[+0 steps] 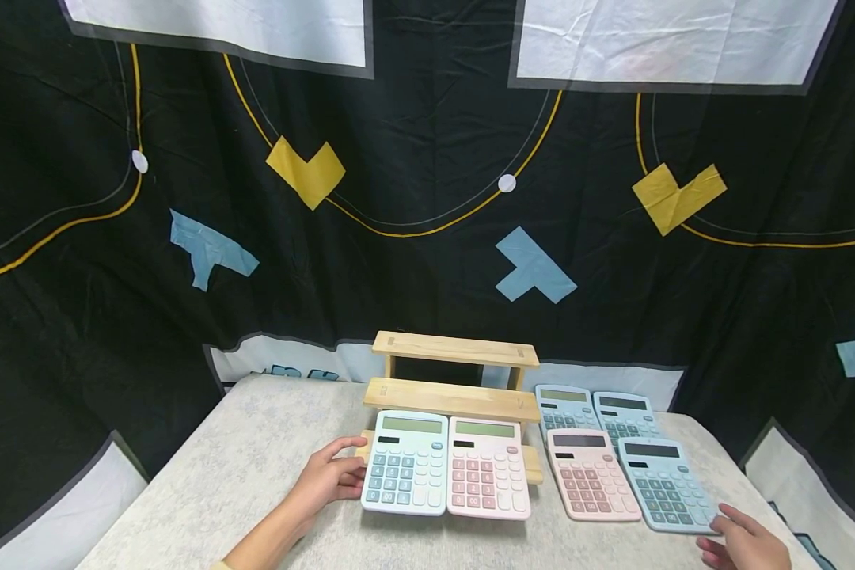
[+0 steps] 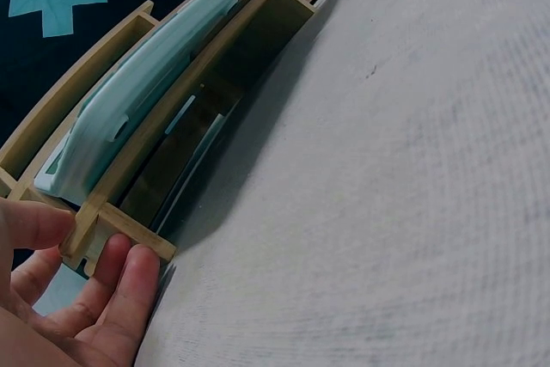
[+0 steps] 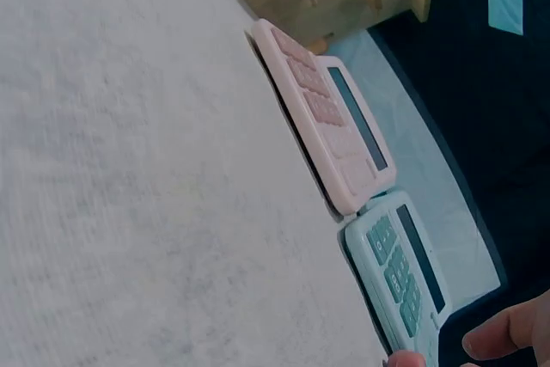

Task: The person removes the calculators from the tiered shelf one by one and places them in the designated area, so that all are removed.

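Observation:
My left hand [image 1: 328,477] grips the left end of a tiered wooden stand [image 1: 456,399]; in the left wrist view its thumb and fingers close round the wood. Side by side on the stand's front lean a light blue calculator [image 1: 405,463] and a pink calculator [image 1: 488,469]. My right hand [image 1: 746,541] is at the lower right corner of another blue calculator [image 1: 666,484] on the table. In the right wrist view its thumb and a fingertip are spread apart near that calculator's end. The rest of this hand is out of frame there.
Left of that blue calculator lies a second pink calculator [image 1: 593,475]. Two more blue calculators [image 1: 565,405] lie behind them, right of the stand. The pale table [image 1: 207,475] ends before a dark patterned cloth [image 1: 427,293].

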The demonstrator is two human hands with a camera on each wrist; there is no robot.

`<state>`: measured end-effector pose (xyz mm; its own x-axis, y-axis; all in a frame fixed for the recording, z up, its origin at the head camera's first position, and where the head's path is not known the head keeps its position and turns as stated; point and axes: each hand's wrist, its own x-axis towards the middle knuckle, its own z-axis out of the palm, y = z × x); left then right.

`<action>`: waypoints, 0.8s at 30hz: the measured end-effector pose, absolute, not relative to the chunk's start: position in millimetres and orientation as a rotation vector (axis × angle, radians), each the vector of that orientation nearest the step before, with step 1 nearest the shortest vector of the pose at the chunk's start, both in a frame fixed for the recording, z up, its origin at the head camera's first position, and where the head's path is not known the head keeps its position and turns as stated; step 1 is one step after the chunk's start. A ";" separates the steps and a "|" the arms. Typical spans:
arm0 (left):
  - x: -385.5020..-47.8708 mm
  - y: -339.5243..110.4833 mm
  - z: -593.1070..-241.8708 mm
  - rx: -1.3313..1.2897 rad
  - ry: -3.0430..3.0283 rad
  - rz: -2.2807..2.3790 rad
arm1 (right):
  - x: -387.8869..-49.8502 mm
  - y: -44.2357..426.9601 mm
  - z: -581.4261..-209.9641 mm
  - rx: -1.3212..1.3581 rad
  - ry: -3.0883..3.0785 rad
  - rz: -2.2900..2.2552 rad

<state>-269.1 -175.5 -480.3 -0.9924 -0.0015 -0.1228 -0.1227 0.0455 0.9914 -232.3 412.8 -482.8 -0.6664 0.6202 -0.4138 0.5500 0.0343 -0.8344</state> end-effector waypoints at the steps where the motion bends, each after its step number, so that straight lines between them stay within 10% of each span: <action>1: -269.1 -175.5 -480.3 -0.133 2.205 2.107 | -235.3 417.0 -487.6 -1.254 -2.233 1.728; 24: -269.4 -177.2 -479.1 -0.153 2.202 2.113 | -251.3 429.5 -506.2 -1.197 -2.304 1.778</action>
<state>-269.4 -177.2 -479.1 -0.9913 -0.0132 -0.1308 -0.1312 0.0404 0.9905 -251.3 429.5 -506.2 -0.7105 0.5539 -0.4339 0.5602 0.0721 -0.8252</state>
